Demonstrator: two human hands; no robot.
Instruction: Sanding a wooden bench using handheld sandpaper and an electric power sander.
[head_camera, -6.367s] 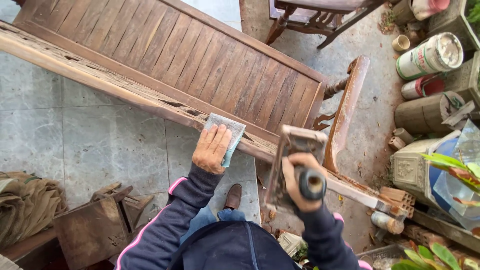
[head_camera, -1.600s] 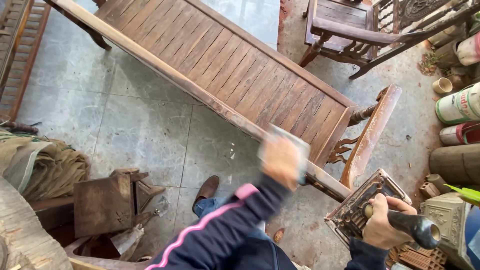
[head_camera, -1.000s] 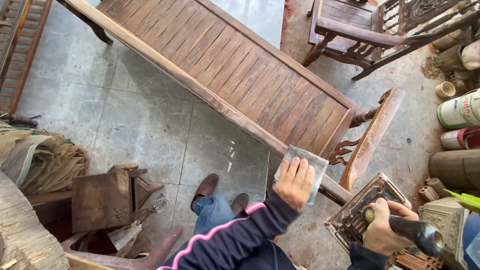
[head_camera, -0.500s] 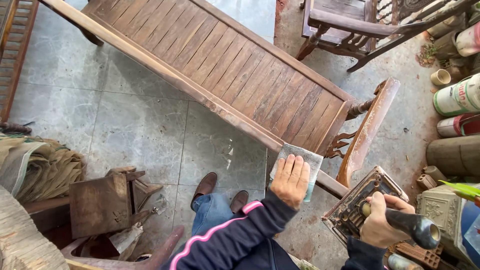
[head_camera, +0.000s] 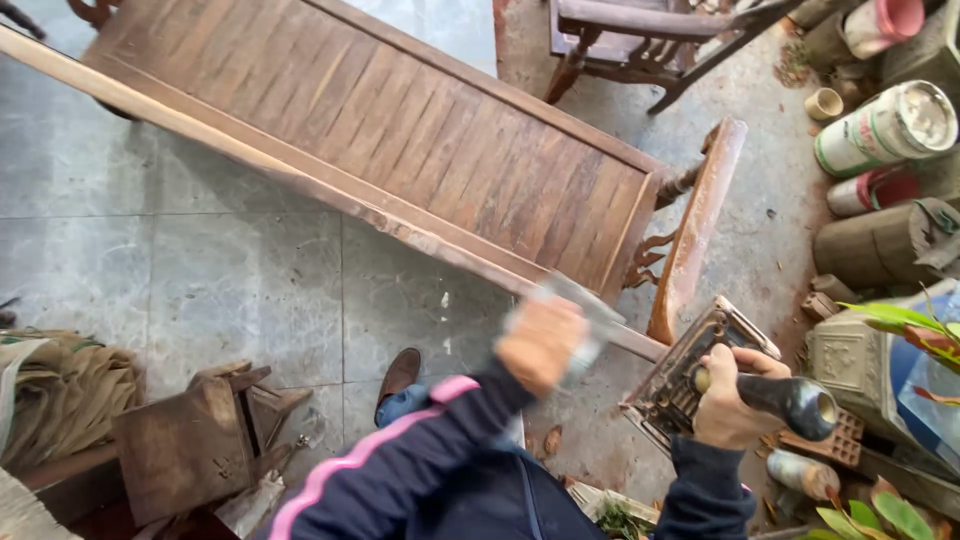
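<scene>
Left hand (head_camera: 541, 343), motion-blurred, lies flat, fingers spread on a grey sanding pad (head_camera: 585, 322) against the front rail of the wooden bench (head_camera: 400, 130) near its right armrest (head_camera: 697, 225). Right hand (head_camera: 727, 398): grip pressed around a dark handle (head_camera: 795, 398). Tiled floor (head_camera: 250, 290) open to the left.

Furniture-repair yard: worn bench (head_camera: 400, 150), chair (head_camera: 640, 35)

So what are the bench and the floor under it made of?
The bench looks like bare, weathered wood: brown slats with visible grain, and a worn, patchy front rail. The floor seems to be glossy grey stone-look tile, with grout lines and a slight sheen.
</scene>
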